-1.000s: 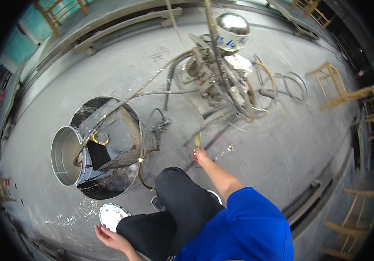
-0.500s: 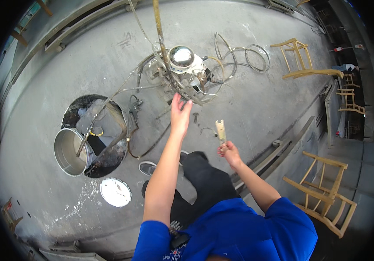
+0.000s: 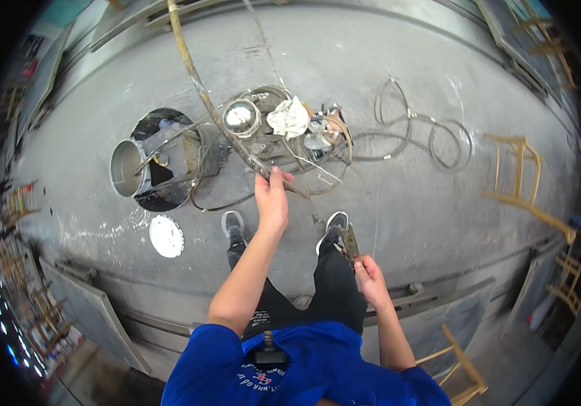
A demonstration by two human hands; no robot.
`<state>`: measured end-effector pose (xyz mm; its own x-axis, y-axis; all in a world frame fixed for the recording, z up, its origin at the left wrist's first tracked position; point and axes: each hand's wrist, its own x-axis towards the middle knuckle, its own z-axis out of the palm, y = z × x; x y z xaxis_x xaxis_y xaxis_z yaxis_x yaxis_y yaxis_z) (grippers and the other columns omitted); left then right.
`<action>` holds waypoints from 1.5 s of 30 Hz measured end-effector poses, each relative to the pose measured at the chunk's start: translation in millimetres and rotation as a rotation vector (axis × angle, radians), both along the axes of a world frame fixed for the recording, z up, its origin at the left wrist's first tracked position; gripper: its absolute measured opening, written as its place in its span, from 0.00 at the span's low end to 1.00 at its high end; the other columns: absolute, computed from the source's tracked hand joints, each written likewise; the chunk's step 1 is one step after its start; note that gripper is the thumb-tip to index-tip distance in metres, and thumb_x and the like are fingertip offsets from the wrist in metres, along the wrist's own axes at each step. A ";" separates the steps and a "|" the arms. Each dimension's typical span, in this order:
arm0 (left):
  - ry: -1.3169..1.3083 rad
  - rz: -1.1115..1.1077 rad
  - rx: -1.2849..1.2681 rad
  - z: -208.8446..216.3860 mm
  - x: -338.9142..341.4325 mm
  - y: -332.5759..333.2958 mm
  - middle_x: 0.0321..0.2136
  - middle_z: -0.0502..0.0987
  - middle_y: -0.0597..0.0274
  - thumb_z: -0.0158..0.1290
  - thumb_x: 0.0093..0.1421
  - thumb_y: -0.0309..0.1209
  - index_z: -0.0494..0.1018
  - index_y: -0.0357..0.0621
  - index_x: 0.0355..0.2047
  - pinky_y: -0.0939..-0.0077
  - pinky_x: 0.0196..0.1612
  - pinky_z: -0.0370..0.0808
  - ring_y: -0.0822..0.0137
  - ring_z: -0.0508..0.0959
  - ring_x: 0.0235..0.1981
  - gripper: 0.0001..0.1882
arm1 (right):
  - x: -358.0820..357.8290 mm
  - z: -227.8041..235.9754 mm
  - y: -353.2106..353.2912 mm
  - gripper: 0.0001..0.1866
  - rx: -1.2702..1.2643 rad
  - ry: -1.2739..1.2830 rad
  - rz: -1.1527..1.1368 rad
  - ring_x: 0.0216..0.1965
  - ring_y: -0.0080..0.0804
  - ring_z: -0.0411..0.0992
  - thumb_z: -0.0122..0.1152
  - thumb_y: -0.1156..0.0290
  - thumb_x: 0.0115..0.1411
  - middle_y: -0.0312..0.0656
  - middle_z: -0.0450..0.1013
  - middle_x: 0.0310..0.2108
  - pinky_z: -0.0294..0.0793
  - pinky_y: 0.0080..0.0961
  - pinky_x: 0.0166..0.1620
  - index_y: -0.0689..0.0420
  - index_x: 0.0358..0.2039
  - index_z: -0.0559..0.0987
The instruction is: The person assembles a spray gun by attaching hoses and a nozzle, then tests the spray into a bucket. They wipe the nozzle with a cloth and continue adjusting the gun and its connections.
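Note:
My left hand is closed around the lower part of a thick, paint-stained brown hose, its thumb uppermost. The hose rises to the upper left past a machine with a shiny metal dome. Draped on this machine is a crumpled white cloth. Low at the right, my right hand grips a flat, worn tool with a forked end. That tool points up and away from me, over my right shoe; its exact kind cannot be made out.
Left of the machine, a metal bucket leans by a dark round patch or tray. A white round lid lies nearer. Coiled hoses and a wooden chair frame occupy the right. Grey boards stand along the near side.
My left hand, open and reaching before, is now closed on the brown hose. The right hand has come lower with the flat tool. My view has turned, and the machine now appears farther left.

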<state>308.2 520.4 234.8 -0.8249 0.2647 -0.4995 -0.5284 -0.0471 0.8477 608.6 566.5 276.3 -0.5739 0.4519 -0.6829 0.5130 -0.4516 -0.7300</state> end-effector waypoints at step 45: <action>0.120 0.854 -0.166 -99.5 -31.2 73.3 0.42 0.65 0.53 0.55 0.58 0.22 0.65 0.40 0.54 0.68 0.49 0.70 0.62 0.70 0.43 0.23 | -411.0 24.7 60.0 0.13 0.772 0.276 1.205 0.38 0.44 0.78 0.57 0.71 0.64 0.55 0.77 0.40 0.75 0.32 0.41 0.64 0.45 0.79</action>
<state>277.1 593.6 135.3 -0.7571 -0.5355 -0.3742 -0.2762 -0.2567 0.9262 197.6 626.4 301.0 -0.9325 -0.1924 -0.3058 0.0960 0.6841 -0.7230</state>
